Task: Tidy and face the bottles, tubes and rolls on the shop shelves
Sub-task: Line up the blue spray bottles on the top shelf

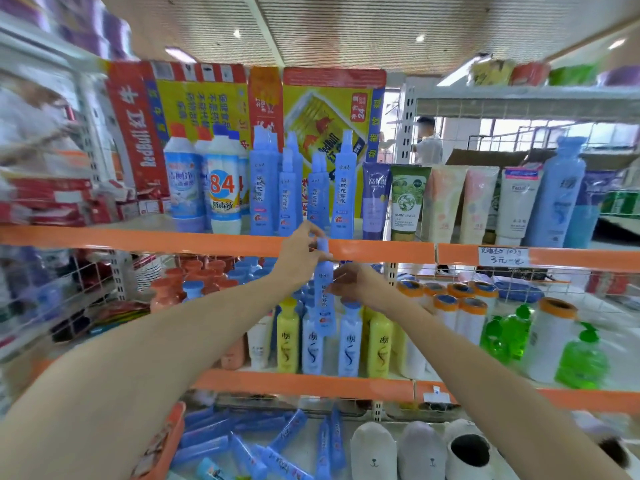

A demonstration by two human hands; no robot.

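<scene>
Currently both hands hold one slim blue bottle [323, 292] upright in front of the orange shelf edge [381, 252]. Left hand [300, 249] pinches the bottle's cap, right at that orange edge; right hand [349, 283] grips the bottle's middle from the side, just below the edge. Bottle's base hangs over the row of yellow and blue shampoo bottles [332, 344] one shelf down. Above the orange edge: a group of matching blue bottles [298, 188] standing upright, white disinfectant bottles [207, 185] to their left, a row of tubes [446, 202] to their right. Below the edge and to the right of the held bottle: orange-capped white rolls [460, 306] and green pump bottles [581, 358]. Far below the edge, blue tubes [249, 445] lie jumbled on the bottom shelf beside slippers [422, 452]. Edges of the view are blurred.
</scene>
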